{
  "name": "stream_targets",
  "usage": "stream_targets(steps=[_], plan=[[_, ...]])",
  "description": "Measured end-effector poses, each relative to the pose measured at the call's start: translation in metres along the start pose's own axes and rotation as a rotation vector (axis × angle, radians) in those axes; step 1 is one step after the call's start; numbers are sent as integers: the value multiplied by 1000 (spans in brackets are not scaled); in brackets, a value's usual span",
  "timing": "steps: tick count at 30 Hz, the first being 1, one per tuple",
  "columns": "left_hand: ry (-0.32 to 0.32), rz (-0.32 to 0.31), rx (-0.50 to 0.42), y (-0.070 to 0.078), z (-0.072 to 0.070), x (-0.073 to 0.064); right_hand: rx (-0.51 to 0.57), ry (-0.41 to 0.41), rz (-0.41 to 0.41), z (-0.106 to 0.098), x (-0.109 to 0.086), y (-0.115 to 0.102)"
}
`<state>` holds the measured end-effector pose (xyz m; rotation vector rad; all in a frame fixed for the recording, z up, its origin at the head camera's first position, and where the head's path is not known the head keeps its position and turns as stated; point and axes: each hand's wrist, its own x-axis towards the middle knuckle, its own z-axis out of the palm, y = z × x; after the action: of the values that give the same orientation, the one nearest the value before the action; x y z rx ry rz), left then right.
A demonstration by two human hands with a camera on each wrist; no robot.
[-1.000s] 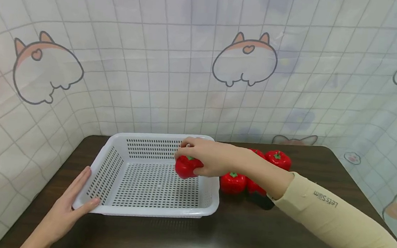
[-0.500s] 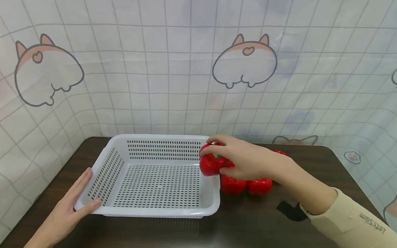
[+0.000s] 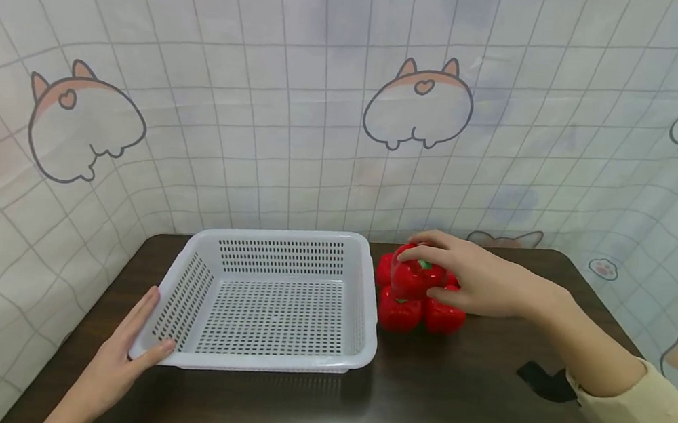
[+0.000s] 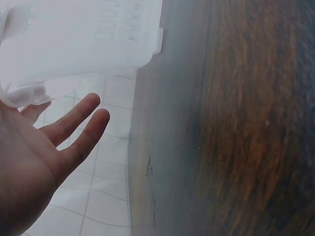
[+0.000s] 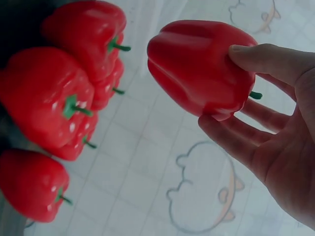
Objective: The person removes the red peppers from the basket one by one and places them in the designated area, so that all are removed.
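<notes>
In the head view, my right hand (image 3: 474, 272) holds a red bell pepper (image 3: 412, 276) above several other red bell peppers (image 3: 399, 315). The right wrist view shows the thumb and fingers pinching the held bell pepper (image 5: 197, 64) near its green-stemmed end. The other bell peppers (image 5: 42, 93) are grouped apart from it there. A white perforated plastic basket (image 3: 263, 362) stands left of the peppers, with none inside. My left hand (image 3: 119, 354) rests against its near left corner, fingers straight along the side and thumb at the rim. In the left wrist view, two fingers (image 4: 81, 142) stretch out clear of the basket.
The dark wooden table (image 3: 418, 410) carries the basket and peppers. A white gridded cloth with cartoon dog prints (image 3: 419, 107) hangs behind and at both sides. A black piece (image 3: 546, 381) shows beneath my right forearm.
My right hand has moved right with the bell pepper, from over the basket, across its right rim, to above the other peppers. The left hand has stayed at the basket's corner.
</notes>
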<state>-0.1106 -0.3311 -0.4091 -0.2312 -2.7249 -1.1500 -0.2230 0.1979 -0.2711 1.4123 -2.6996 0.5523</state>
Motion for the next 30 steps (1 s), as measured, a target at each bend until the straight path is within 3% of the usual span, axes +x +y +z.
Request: stream_targets(steps=[5, 19, 25, 30], plan=[[-2, 8, -13, 0, 1, 1, -17, 30, 41, -2, -22, 8], [7, 5, -8, -2, 1, 1, -141, 129, -4, 0, -72, 41], [13, 26, -11, -2, 2, 2, -124, 169, 17, 1, -91, 54], [17, 27, -19, -2, 2, -1, -91, 152, 67, 5, -106, 62]])
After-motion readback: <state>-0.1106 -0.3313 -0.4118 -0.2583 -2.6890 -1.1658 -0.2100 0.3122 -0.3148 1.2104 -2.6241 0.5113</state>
